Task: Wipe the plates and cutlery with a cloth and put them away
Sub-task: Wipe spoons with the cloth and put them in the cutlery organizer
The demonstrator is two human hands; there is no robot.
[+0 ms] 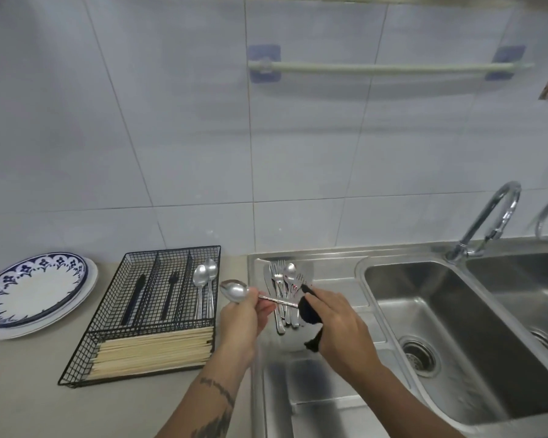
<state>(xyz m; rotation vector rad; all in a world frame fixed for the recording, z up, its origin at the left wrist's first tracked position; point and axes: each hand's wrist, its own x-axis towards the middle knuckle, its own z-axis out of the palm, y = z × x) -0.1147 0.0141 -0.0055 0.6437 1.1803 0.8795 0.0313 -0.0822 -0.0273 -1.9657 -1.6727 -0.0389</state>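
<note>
While the left hand [244, 314] pinches a shiny steel spoon [234, 290] near its bowl, the right hand [336, 314] grips a bunched black cloth [307, 311] at the handle's end: the wiping step, seemingly. At nine o'clock waits the black wire cutlery tray [108, 327]; next, lay the spoon beside its two spoons [204, 279]. Unwiped cutlery [282, 289] lies at twelve.

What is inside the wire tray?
The wire tray holds two spoons, two dark utensils and, in front, a pile of chopsticks. Whatever lies under the top chopsticks is hidden.
</note>
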